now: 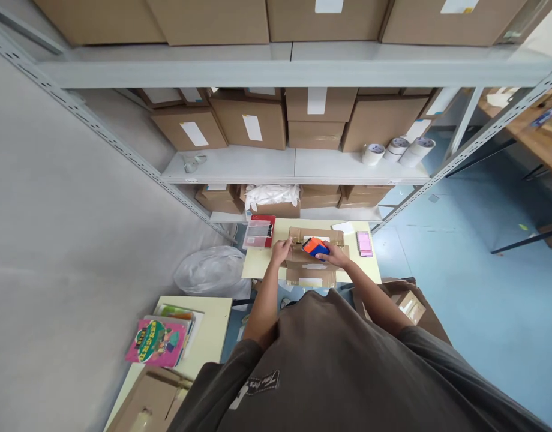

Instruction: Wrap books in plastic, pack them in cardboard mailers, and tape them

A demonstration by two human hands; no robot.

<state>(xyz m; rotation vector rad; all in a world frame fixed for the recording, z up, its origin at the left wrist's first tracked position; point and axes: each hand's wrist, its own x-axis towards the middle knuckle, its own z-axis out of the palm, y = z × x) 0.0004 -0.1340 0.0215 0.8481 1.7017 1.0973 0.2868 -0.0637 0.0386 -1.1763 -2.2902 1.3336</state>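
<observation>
A cardboard box (298,257) with flaps spread out lies on the pale yellow table in front of me. My left hand (281,251) is at the box's left side, fingers closed on its edge. In my right hand (334,254) is an orange-and-blue object (315,246), tilted above the middle of the box; its exact kind is too small to make out. A pink pad (365,243) lies to the right of the box. On the left are a red case (267,230) and a translucent plastic lid (257,234).
Metal shelving (276,73) with cartons (246,123) stands just beyond the table. Tape rolls (374,154) sit on its middle shelf. A plastic bag (213,271) lies at left, near a side table (213,312) with books (161,342). An open carton (426,315) stands at right.
</observation>
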